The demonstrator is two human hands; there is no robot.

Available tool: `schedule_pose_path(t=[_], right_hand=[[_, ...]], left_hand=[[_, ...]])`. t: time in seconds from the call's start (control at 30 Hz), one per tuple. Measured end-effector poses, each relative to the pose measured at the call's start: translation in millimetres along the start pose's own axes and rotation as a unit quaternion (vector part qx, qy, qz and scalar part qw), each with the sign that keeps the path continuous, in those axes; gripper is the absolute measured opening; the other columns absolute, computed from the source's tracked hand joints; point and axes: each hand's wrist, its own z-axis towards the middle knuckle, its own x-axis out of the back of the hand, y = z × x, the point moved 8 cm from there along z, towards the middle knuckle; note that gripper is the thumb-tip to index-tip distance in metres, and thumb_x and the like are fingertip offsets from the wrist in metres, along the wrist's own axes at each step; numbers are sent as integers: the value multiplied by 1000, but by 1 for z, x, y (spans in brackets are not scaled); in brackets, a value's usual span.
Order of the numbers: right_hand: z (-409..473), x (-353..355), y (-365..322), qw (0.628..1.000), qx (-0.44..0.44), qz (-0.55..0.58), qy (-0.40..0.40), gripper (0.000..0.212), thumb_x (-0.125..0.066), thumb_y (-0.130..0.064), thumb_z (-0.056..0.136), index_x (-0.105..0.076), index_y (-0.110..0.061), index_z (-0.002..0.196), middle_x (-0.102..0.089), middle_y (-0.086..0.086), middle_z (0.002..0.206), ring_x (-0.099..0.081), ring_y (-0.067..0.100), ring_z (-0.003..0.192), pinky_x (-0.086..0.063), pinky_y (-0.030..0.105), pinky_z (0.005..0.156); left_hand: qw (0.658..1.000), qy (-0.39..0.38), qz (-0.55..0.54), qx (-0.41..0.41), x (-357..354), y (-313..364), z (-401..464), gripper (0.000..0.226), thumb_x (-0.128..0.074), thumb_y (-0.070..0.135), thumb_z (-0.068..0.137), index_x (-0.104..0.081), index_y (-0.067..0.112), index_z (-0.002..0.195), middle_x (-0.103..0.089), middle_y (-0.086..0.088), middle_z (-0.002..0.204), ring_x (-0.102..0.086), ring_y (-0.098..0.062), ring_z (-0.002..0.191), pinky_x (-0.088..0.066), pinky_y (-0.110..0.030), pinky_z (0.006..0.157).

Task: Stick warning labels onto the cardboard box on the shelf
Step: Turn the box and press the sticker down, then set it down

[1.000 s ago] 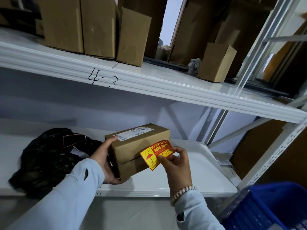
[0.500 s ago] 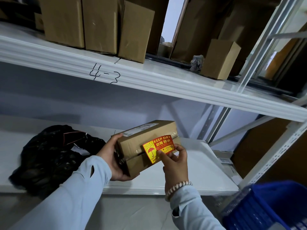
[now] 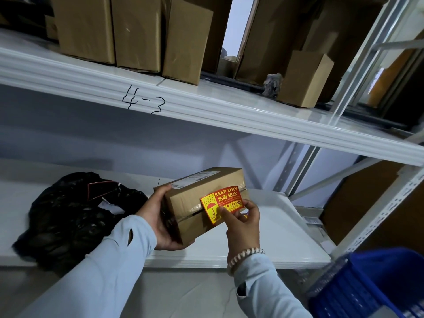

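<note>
Cardboard box [image 3: 197, 203] between both hands

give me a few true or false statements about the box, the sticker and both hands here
1. The left hand grips the cardboard box at its end. True.
2. The warning label reads KEEP DRY. True.
3. The label lies on the box's top face. False: it is on the side facing the person, under the right hand.
4. A black bag lies right of the box. False: left.
5. The shelf edge above is marked 4-3. True.
</note>
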Motion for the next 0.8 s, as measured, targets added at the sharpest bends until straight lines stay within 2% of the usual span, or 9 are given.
schedule_pose_path(t=[0.17,0.4,0.8], right_hand=[[2,3,2,1000,2,-2,10,53,-73,4,75,-47,-15,116,-59,8,82,-60,14,70,-51,23,60],[6,5,4,1000,11,-15,17,54,-75,1,74,-45,-17,116,-65,3,89,-65,13,80,-49,23,62],[11,9,9,998,19,-57,28,54,-77,-4,73,-45,-17,114,-63,-1,86,-62,9,78,-49,23,66]], left_hand=[[1000,-1,4,1,-1,-1,1,59,-67,62,65,-57,14,97,-61,-19,99,-58,-40,95,-39,-57,100],[1000,-4,14,0,-3,-3,6,60,-67,64,63,-58,15,98,-62,-18,96,-59,-38,93,-39,-57,99],[1000,-7,24,3,-3,-3,7,60,-67,64,64,-59,16,100,-62,-19,102,-59,-40,97,-38,-58,101]])
